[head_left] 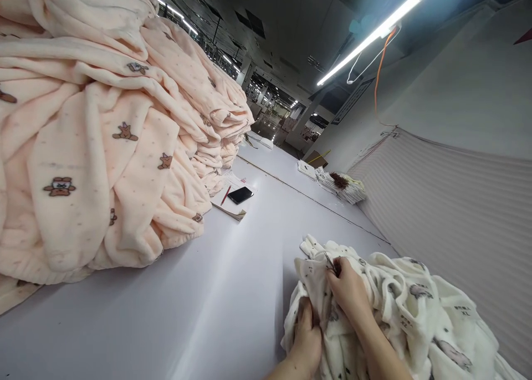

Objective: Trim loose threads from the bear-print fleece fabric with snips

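My left hand (pixel 306 335) is closed on a white fleece garment (pixel 318 283) with small dark prints, its fingertips tucked into the cloth. Just above and to the right, my right hand (pixel 349 288) is curled around small thread snips (pixel 330 262). Their metal tip lies against the upper edge of the garment, near a small printed label. More white fleece garments (pixel 419 313) are heaped beside and under my right forearm, several bearing printed "XL" marks and grey figures.
A tall pile of pink fleece (pixel 78 203) with brown bear prints fills the left. Past it, a black phone (pixel 240 195) and a red pen (pixel 225 195) lie on papers on the white table (pixel 233 280). A stack of white pieces (pixel 344 187) sits by the pleated pink curtain (pixel 457 203).
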Demonstrator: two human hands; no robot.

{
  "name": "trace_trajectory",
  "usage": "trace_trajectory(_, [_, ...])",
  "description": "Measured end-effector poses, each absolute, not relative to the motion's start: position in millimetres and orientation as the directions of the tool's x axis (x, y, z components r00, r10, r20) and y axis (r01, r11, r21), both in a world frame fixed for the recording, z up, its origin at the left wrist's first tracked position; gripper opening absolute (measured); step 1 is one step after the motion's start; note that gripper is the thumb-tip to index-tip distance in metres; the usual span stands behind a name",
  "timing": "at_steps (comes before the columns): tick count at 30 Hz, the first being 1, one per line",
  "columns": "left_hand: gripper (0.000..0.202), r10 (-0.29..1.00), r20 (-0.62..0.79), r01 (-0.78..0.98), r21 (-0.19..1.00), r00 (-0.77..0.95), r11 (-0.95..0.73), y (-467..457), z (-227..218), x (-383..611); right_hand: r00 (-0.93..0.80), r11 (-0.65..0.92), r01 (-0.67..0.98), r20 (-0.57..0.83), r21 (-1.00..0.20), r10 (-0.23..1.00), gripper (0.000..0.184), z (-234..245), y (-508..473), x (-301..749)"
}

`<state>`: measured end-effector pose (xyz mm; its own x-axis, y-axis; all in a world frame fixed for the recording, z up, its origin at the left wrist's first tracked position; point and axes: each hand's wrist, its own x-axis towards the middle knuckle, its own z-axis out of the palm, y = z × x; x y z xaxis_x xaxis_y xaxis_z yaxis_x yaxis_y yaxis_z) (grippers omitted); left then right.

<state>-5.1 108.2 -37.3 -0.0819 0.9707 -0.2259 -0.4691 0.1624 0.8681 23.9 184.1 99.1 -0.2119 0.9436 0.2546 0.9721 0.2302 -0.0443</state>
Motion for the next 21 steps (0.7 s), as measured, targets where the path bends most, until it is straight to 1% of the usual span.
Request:
trace_trajectory(2, [0.068,0.965,-0.244,-0.428,0.886,-0.100,0.180,105.6,-33.0,0.1,-0.257,0.263,0.965,0.265,0.015,0.929,0.021,96.3,177.3,19.2])
trace_trajectory(4, [0.066,0.964,-0.235,-0.396,0.903,-0.124,0.169,103.4,-27.5,5.9,-0.338,0.329,0.941,0.246,0.079,0.909,0.022,93.9,167.7,15.4])
trace_trajectory(6, [0.062,0.965,-0.210,-0.372,0.918,-0.159,0.138,103.4,-21.9,12.5,-0.464,0.446,0.884,0.161,0.137,0.871,0.019,91.3,157.9,13.3])
trace_trajectory(8, [0.058,0.964,-0.182,-0.361,0.927,-0.192,0.103,105.1,-18.2,19.7,-0.576,0.560,0.806,0.039,0.192,0.816,0.016,87.4,151.1,13.2])
trace_trajectory(10, [0.055,0.963,-0.160,-0.367,0.928,-0.217,0.071,105.6,-17.3,26.2,-0.623,0.612,0.744,-0.053,0.270,0.781,0.021,82.5,148.9,14.3])
trace_trajectory(13, [0.056,0.966,-0.101,-0.391,0.920,-0.238,0.000,98.8,-19.5,30.7,-0.619,0.591,0.695,-0.078,0.409,0.781,0.020,78.5,153.5,18.9])
trace_trajectory(15, [0.057,0.974,-0.033,-0.413,0.908,-0.225,-0.065,89.6,-22.1,29.4,-0.611,0.556,0.680,-0.050,0.478,0.790,0.023,81.9,159.7,26.0])
trace_trajectory(17, [0.057,0.981,-0.006,-0.495,0.864,-0.194,-0.092,80.1,-26.5,25.7,-0.599,0.513,0.675,-0.013,0.530,0.801,0.023,90.2,166.1,37.4])
trace_trajectory(19, [0.045,0.986,-0.057,-0.592,0.804,-0.160,-0.050,74.3,-34.1,21.0,-0.582,0.470,0.675,0.019,0.569,0.813,0.022,100.8,171.3,52.3])
trace_trajectory(21, [0.030,0.974,-0.184,-0.661,0.749,-0.131,0.053,75.5,-45.2,16.2,-0.571,0.437,0.675,0.045,0.594,0.820,0.019,110.5,175.3,68.2])
